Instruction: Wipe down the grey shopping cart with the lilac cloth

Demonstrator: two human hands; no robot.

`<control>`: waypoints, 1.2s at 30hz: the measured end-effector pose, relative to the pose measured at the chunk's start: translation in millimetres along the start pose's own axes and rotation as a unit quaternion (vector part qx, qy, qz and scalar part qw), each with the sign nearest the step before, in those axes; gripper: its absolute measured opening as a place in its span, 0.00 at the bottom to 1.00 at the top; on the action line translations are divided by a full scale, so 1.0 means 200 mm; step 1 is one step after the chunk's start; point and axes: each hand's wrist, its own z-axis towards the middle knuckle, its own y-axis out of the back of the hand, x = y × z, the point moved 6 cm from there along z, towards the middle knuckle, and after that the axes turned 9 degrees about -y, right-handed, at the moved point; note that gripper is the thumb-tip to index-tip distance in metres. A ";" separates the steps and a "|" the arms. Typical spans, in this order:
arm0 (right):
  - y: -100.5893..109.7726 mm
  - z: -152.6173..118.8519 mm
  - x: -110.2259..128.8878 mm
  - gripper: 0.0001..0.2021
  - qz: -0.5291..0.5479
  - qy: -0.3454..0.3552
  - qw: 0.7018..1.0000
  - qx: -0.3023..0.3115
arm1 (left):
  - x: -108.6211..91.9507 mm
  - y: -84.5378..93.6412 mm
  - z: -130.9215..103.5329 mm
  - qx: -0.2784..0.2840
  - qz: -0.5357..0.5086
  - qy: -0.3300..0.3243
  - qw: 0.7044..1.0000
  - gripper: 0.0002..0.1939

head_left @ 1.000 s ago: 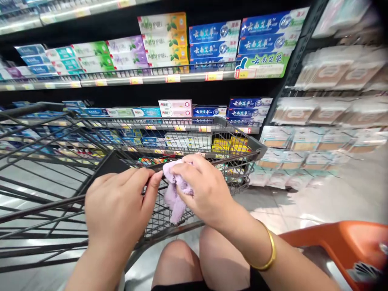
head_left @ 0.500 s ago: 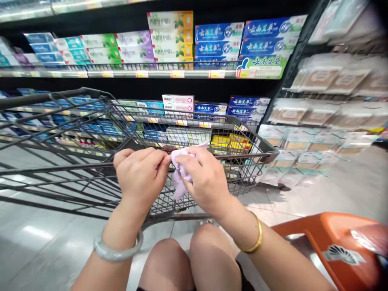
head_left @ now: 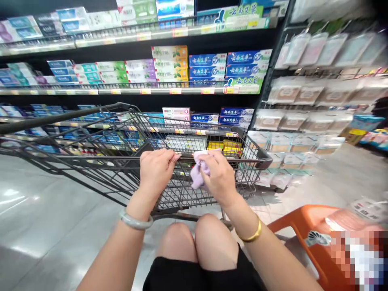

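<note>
A dark metal shopping cart [head_left: 264, 163] stands sideways before me. My left hand [head_left: 157, 166] is closed over its near top rail, with the thumb and forefinger tips close together. A little to the right, my right hand [head_left: 220, 173] grips a crumpled lilac cloth [head_left: 197, 177] against the same rail. Part of the cloth hangs down inside my palm's side, and some of it is hidden by the fingers. A short gap of rail lies between the two hands.
Behind the cart run shelves [head_left: 127, 92] stacked with toothpaste boxes [head_left: 207, 64]. Packaged goods hang on racks [head_left: 303, 91] at the right. An orange plastic stool or basket [head_left: 303, 220] stands at the lower right, close to my right forearm. My knees [head_left: 200, 238] are below the cart.
My right hand and the cloth have slid right along the rail, away from my left hand. A gap has opened between them. The view has also shifted, showing more upper shelving.
</note>
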 end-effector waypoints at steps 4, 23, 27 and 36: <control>0.17 -0.05 -0.19 0.16 -0.034 -0.084 0.994 -0.064 | -0.01 -0.01 0.02 -0.015 -0.014 -0.013 1.000 0.18; 0.29 -0.15 -0.34 0.14 -0.028 -0.021 0.990 -0.136 | -0.13 -0.06 0.09 -0.013 -0.020 -0.033 0.999 0.18; 0.35 -0.14 -0.40 0.12 -0.033 -0.070 0.978 -0.195 | -0.16 -0.06 0.11 -0.013 -0.024 -0.027 0.999 0.18; 0.15 -0.18 -0.23 0.16 -0.030 0.051 0.988 -0.144 | -0.25 -0.09 0.14 0.004 -0.050 -0.002 0.999 0.16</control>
